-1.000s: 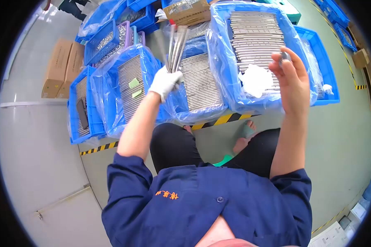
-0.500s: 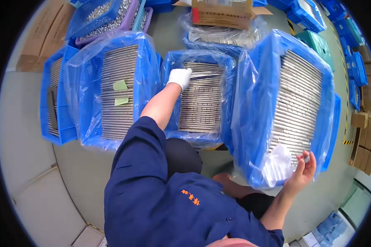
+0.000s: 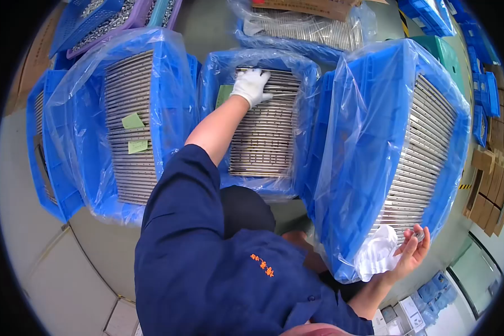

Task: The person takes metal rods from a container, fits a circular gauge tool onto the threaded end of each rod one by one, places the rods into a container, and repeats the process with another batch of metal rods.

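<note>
My left hand (image 3: pixel 252 88), in a white glove, lies on the metal rods (image 3: pixel 263 134) in the middle blue crate (image 3: pixel 303 185), near their far end. Its fingers look spread, with the thumb pointing right over a slightly slanted rod. My right hand (image 3: pixel 410 259) is bare and closed at the fingertips on a small shiny metal piece (image 3: pixel 419 236), whose exact kind I cannot make out. Next to it, a crumpled white glove (image 3: pixel 377 252) rests at the near end of the rods (image 3: pixel 423 162) in the right crate (image 3: pixel 369 140).
A plastic-lined crate (image 3: pixel 171 101) of rods with two green paper slips (image 3: pixel 133 120) stands on the left. Another lined crate of rods (image 3: pixel 313 31) is at the back, a cardboard box (image 3: pixel 308 5) on it. Baskets (image 3: pixel 87 25) of small metal parts sit back left.
My gloved left hand has gone from holding a slanted rod above the others to lying spread on the rods. My right hand still holds the small piece. The whole view has shifted.
</note>
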Available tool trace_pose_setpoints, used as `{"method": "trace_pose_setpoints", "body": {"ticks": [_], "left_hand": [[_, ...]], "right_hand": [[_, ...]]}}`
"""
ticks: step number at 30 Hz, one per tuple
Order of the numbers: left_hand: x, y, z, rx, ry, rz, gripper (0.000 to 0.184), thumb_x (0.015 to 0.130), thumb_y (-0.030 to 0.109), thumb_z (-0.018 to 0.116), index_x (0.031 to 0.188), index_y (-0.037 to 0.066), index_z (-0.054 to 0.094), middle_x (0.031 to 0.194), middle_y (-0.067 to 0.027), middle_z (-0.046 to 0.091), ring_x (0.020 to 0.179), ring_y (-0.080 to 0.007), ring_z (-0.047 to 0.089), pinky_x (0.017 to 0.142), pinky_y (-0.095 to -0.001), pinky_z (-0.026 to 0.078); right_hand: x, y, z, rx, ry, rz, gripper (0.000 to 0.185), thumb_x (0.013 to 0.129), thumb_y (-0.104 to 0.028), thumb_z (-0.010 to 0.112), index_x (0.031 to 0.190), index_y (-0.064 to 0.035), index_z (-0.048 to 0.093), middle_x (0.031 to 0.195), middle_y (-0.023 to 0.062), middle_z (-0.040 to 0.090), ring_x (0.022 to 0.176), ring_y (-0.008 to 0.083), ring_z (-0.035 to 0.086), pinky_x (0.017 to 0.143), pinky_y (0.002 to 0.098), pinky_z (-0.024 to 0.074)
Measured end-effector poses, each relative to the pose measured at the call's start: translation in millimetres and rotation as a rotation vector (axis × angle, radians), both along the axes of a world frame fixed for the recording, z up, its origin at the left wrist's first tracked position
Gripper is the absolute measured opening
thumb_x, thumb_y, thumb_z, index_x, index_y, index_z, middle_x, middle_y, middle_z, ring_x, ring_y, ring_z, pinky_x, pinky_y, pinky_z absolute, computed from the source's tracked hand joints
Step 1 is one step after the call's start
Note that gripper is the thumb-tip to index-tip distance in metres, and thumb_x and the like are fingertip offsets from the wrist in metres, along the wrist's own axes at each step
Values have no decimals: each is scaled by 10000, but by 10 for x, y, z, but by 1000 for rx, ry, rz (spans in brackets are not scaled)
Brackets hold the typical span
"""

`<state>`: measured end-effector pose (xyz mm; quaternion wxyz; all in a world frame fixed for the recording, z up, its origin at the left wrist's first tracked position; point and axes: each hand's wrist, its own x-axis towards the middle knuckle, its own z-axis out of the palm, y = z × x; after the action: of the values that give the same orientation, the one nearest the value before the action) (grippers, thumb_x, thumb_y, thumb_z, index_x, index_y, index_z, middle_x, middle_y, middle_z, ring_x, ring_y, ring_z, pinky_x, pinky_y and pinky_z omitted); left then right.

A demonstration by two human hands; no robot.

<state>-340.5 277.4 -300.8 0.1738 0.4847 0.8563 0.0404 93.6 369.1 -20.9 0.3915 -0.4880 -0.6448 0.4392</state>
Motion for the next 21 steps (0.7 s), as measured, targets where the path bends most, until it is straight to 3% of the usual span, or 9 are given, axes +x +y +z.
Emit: {"method": "trace_pose_setpoints", "body": {"ticks": [6, 10, 14, 17, 19, 21], "left_hand": [[396, -42, -433, 257, 105, -22, 583, 722, 384, 645, 1219, 124, 485, 1333, -125, 385, 1247, -331, 324, 1004, -496, 293], [611, -124, -506, 304, 62, -3, 519, 752, 286, 600, 1221, 105, 470, 1329, -124, 382, 1259, -324, 312, 1030, -494, 264], [750, -220, -450, 261, 42, -61, 523, 766, 287, 585, 1225, 73, 458, 1319, -128, 386, 1254, -321, 321, 1038, -501, 251], [639, -160, -416, 287, 30, -44, 517, 783, 297, 575, 1236, 80, 450, 1317, -118, 391, 1241, -302, 341, 1019, -492, 274], [468, -42, -410, 263, 136, 211, 524, 779, 305, 583, 1236, 88, 450, 1312, -103, 404, 1221, -292, 361, 994, -477, 303], [358, 16, -411, 202, 110, 262, 502, 761, 320, 607, 1205, 116, 492, 1246, -90, 461, 1164, -282, 406, 958, -455, 346]], "right_hand": [[0, 16, 2, -40, 25, 28, 341, 901, -57, 517, 1226, 20, 453, 1085, 136, 565, 840, 133, 531, 800, 255, 434], [-15, 12, -43, -42, 93, 72, 348, 900, -70, 529, 1228, 17, 450, 1081, 134, 569, 833, 123, 539, 788, 244, 439], [-35, -3, -13, -79, 62, 31, 357, 894, -75, 545, 1226, 15, 451, 1080, 135, 569, 837, 120, 542, 784, 243, 443], [-17, 14, -38, -78, 123, 54, 355, 893, -74, 547, 1223, 16, 453, 1083, 137, 568, 836, 121, 547, 790, 250, 447], [-33, 1, -31, -98, 136, 50, 351, 894, -71, 544, 1221, 17, 453, 1086, 138, 568, 836, 122, 549, 794, 253, 448], [-9, 1, -32, -112, 140, 51, 348, 895, -66, 541, 1221, 17, 452, 1088, 139, 566, 836, 122, 548, 799, 255, 447]]}}
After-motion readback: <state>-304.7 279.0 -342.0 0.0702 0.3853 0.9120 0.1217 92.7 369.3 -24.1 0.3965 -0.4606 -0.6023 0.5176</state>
